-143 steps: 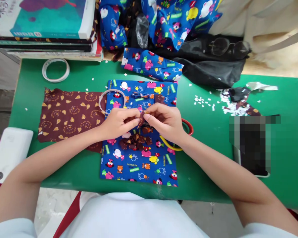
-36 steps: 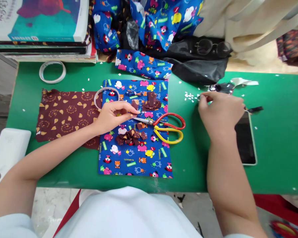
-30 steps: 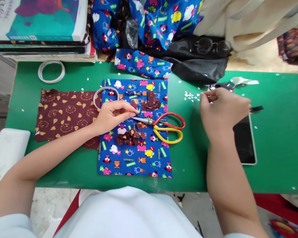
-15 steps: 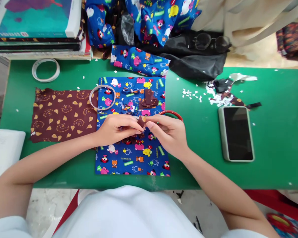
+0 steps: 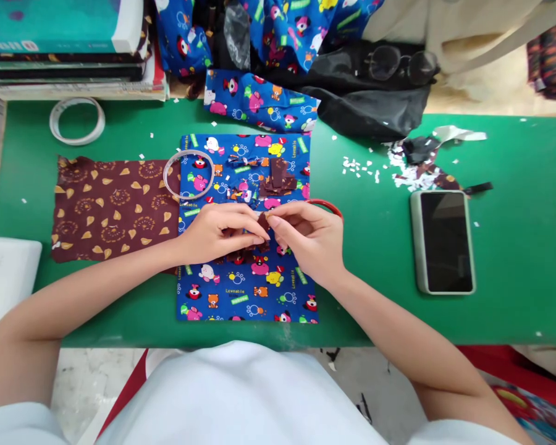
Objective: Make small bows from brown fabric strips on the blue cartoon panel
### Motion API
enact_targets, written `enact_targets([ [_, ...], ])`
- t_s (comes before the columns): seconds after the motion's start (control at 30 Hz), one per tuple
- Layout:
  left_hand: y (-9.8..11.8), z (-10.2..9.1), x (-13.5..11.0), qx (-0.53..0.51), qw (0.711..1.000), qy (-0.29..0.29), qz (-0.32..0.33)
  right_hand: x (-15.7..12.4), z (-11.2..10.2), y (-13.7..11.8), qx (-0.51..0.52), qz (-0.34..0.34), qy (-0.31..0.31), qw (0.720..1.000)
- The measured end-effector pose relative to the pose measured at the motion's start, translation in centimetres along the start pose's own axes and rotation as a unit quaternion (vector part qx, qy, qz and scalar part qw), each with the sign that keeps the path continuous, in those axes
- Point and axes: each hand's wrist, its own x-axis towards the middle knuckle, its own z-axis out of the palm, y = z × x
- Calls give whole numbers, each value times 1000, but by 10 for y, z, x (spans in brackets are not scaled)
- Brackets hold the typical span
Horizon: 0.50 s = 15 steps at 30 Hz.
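Both hands meet over a blue cartoon-print cloth (image 5: 241, 309) spread on the green table. My left hand (image 5: 222, 232) pinches a small brown fabric piece (image 5: 263, 221) by one side, fingertips together. On its other side my right hand (image 5: 306, 238) grips the same piece between thumb and forefinger. Much of the piece is hidden by the fingers. Brown scraps (image 5: 243, 254) lie beneath my left hand, partly covered. Beyond the hands are a stack of brown fabric pieces (image 5: 278, 179) and small tied fabric bits (image 5: 241, 194). A red scissors-like handle (image 5: 328, 204) curves out behind my right hand.
Left lie a patterned brown cloth (image 5: 115, 210), a clear tape ring (image 5: 165, 173), a white tape roll (image 5: 55, 133) and a white power-bank-like block (image 5: 9, 278). Right are a phone (image 5: 445, 241) and paper bits (image 5: 412, 176). Books (image 5: 134, 37), a black bag (image 5: 375, 114) and glasses (image 5: 401, 65) stand behind.
The brown piece, which showed more between the fingertips before, is now mostly covered by them. My hands have drawn slightly closer together. The whole view has shifted a little.
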Motion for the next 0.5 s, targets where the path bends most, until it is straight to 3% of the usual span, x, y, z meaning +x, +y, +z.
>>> enact_targets([
  [0.13, -1, 1, 0, 2, 1000, -2, -10, 1, -1, 0, 12, 14, -4, 1000],
  [0.33, -2, 1, -3, 50, 996, 70, 18, 0, 1, 3, 17, 16, 17, 1000],
  [0.5, 1, -1, -4, 58, 994, 82, 37, 1, 1, 4, 2, 14, 23, 1000],
])
